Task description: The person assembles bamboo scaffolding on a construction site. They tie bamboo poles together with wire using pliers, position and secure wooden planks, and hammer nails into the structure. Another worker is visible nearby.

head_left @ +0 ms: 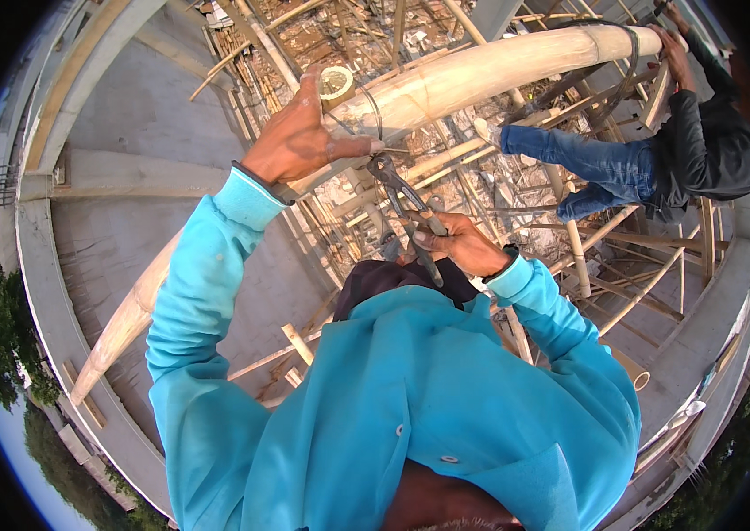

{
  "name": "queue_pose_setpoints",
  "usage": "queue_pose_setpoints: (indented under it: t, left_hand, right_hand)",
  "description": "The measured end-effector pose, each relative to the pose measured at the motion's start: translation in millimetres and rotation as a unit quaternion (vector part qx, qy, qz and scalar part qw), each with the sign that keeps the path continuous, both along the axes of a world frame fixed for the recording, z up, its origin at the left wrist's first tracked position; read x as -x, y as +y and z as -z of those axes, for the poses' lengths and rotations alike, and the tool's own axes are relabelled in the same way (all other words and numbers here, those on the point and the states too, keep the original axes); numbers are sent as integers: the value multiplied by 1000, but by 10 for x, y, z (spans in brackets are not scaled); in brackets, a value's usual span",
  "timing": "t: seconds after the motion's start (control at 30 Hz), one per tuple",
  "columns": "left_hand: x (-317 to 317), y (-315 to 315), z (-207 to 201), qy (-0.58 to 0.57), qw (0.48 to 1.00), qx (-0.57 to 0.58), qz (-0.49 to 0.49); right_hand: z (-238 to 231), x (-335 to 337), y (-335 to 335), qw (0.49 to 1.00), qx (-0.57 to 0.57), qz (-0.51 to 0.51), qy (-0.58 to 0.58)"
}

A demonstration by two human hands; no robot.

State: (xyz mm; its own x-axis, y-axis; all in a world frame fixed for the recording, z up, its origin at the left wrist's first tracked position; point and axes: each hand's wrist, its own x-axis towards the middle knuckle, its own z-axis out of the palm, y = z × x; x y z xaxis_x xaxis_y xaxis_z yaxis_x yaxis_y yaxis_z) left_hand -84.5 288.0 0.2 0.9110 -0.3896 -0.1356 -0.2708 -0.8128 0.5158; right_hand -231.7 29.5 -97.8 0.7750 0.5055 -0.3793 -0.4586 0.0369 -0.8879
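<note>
A thick pale bamboo pole [481,75] crosses in front of me, its far part rising to the right. My left hand [300,133] grips it beside the open, hollow end of another bamboo piece [336,84], its thumb stretched along the pole's near side. A thin dark wire [375,111] loops around the pole near that thumb. In my right hand [463,246] is a pair of dark metal pincers [402,190], held by the handles. Their jaws are at the wire by my left thumb; whether they bite it I cannot tell.
At the right a co-worker [694,150] in jeans and a dark top has a hand [678,62] at the pole's far end, where a black band [630,66] hangs. Below lies a lattice of bamboo scaffolding [579,257] over debris. Grey concrete beams [38,265] border both sides.
</note>
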Motion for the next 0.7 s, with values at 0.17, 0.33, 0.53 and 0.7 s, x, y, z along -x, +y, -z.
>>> queue_pose_setpoints:
  t: [0.17, 0.33, 0.53, 0.7]
  left_hand:
    - [-43, -3, 64, -2, 1000, 4, -3]
    - [-48, -19, 70, 68, 996, 46, -37]
    - [-60, -64, 33, 30, 997, 63, -15]
    - [-29, -88, 3, 40, 995, 84, -33]
  right_hand:
    - [9, 59, 133, 980, -85, 7, 180]
    - [126, 317, 1045, 959, -176, 142, 173]
    - [407, 463, 1739, 910, -309, 259, 96]
    - [328, 332, 2076, 846, -415, 318, 98]
